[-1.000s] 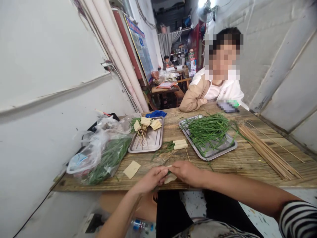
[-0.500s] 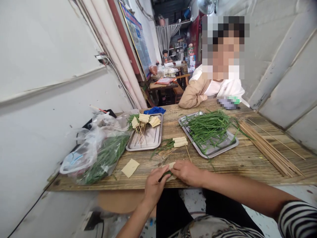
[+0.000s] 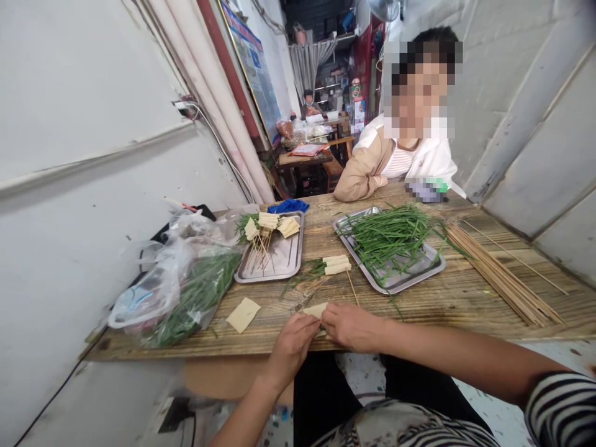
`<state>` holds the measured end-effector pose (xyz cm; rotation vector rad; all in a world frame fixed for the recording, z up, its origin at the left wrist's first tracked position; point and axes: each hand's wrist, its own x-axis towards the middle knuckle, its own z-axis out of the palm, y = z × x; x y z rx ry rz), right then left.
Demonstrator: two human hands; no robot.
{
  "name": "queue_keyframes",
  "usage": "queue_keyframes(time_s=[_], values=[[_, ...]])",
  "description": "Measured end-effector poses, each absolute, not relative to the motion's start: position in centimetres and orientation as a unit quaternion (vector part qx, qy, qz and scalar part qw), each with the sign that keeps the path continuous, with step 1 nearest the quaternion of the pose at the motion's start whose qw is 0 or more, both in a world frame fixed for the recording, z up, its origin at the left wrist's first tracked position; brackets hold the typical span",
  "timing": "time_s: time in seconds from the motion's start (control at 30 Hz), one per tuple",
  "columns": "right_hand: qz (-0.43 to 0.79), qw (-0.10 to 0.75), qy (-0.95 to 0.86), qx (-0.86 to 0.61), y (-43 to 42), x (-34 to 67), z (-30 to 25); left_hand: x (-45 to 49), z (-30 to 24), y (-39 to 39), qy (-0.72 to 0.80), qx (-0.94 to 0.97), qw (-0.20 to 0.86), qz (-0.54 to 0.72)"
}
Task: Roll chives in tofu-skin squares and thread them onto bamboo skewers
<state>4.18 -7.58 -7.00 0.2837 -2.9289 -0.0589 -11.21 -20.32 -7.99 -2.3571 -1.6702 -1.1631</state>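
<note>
At the near edge of the wooden table [image 3: 465, 298], my left hand [image 3: 293, 344] and my right hand [image 3: 349, 326] are closed together on a pale tofu-skin roll [image 3: 316, 309], fingertips pinched on it. A flat tofu-skin square [image 3: 243, 314] lies to the left of my hands. Just beyond them rests a skewer with rolled pieces [image 3: 338, 266] and some loose chives.
A steel tray of chives [image 3: 393, 245] and a steel tray of finished skewers [image 3: 272, 248] stand mid-table. Bamboo skewers [image 3: 503, 279] lie in a pile at the right. A plastic bag of chives [image 3: 186, 288] sits at left. A person [image 3: 400, 155] leans on the far edge.
My hands stayed on the roll and pressed it against the table; the green chive end seen earlier is now tucked out of sight. The view shifted slightly.
</note>
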Motion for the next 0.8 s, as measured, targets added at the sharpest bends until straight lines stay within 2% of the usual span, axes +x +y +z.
queue_keyframes(time_s=[0.13, 0.23, 0.33, 0.5, 0.67, 0.8], values=[[-0.007, 0.096, -0.992, 0.086, -7.8, 4.1, -7.1, -11.6, -7.6, -20.6, -0.521, -0.785, 0.019, -0.335], [0.088, 0.092, -0.992, 0.007, -7.6, 3.8, -7.1, -12.0, -7.6, -21.1, -0.537, -0.789, 0.012, -0.300], [0.204, 0.121, -0.971, -0.038, -7.1, 3.5, -7.3, -12.3, -7.8, -21.4, -0.560, -0.780, 0.026, -0.277], [0.313, 0.141, -0.937, -0.065, -6.5, 3.3, -7.6, -12.1, -8.1, -20.9, -0.570, -0.746, 0.038, -0.343], [0.362, 0.150, -0.916, -0.091, -6.3, 3.3, -7.8, -12.0, -8.1, -20.6, -0.557, -0.734, 0.008, -0.389], [0.337, 0.153, -0.926, -0.081, -6.4, 3.2, -7.9, -12.0, -7.8, -20.6, -0.550, -0.736, -0.002, -0.396]])
